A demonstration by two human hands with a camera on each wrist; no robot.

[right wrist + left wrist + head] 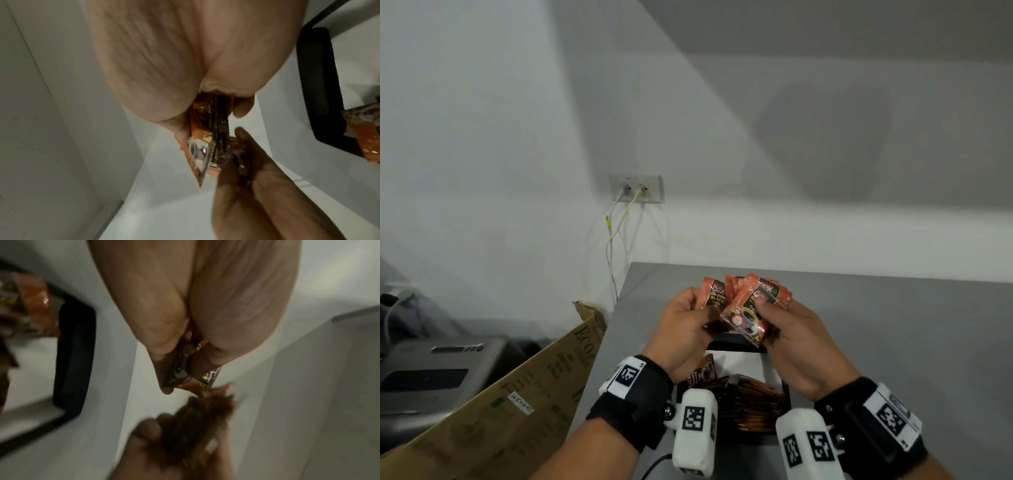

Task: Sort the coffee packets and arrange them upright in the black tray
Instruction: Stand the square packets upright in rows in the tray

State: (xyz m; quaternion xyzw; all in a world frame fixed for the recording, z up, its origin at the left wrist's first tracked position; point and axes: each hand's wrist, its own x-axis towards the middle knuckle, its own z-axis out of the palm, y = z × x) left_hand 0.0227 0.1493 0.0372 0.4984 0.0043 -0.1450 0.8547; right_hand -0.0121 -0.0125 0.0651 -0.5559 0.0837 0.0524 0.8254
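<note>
Both hands are up over the grey bench (893, 325), each gripping orange-and-black coffee packets. From the head view the left hand (685, 329) pinches a single packet (714, 296) between thumb and fingers, while the right hand (794, 337) clutches a fanned bundle of packets (753, 305), thumb pressed on the front one. The two hands sit just beside each other, the packets nearly meeting.

Below them, partly hidden by the wrists, lies the black tray (736, 341), with more packets in the tray (753, 397) crowded at its near end; whether they stand upright I cannot tell.

The left wrist view adds what the head view hides: the packet's dark lower edge (185, 369) squeezed between thumb and palm side, and the tray's black rim (74, 353) off to one side. It is blurred, though, and the other hand below is only a smear.

The right wrist view shows the bundle edge-on (218, 126), several crimped edges stacked together in the grip, which the head view cannot separate.

A cardboard box (517, 394) leans beside the bench, and a wall socket (636, 187) holds two plugs.
</note>
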